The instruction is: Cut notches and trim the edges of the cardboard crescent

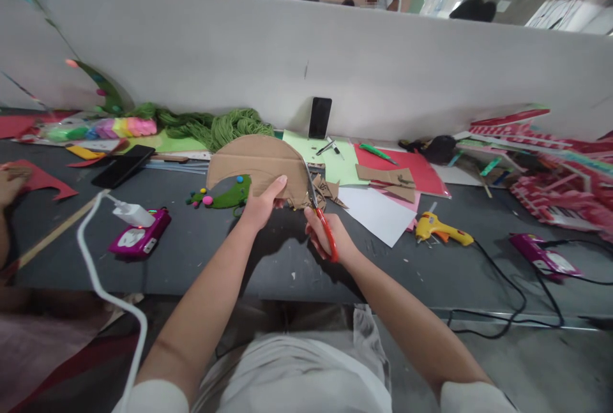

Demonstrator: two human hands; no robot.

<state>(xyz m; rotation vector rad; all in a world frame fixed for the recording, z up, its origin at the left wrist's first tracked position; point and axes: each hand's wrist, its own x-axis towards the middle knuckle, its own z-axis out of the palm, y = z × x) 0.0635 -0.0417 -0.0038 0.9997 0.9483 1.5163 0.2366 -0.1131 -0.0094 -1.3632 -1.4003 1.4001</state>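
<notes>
My left hand (266,202) grips the lower edge of a brown cardboard piece (258,156) with a rounded top, thumb on its face. In my right hand (330,232) are red-handled scissors (326,229), fingers wrapped round the handles. Their blades point away from me and lie at the right edge of the cardboard; whether they bite into it I cannot tell. Left of my left hand lies a green felt crescent (228,195) with small coloured pompoms, partly behind the cardboard's edge. Cardboard scraps (329,191) lie just right of the blades.
A yellow glue gun (442,229) with a black cord lies right, near a purple power strip (543,256). Another purple power strip (140,234) with a white charger sits left. A phone (320,117) leans on the partition; green yarn (239,127) lies behind. Another person's hand (13,184) is far left.
</notes>
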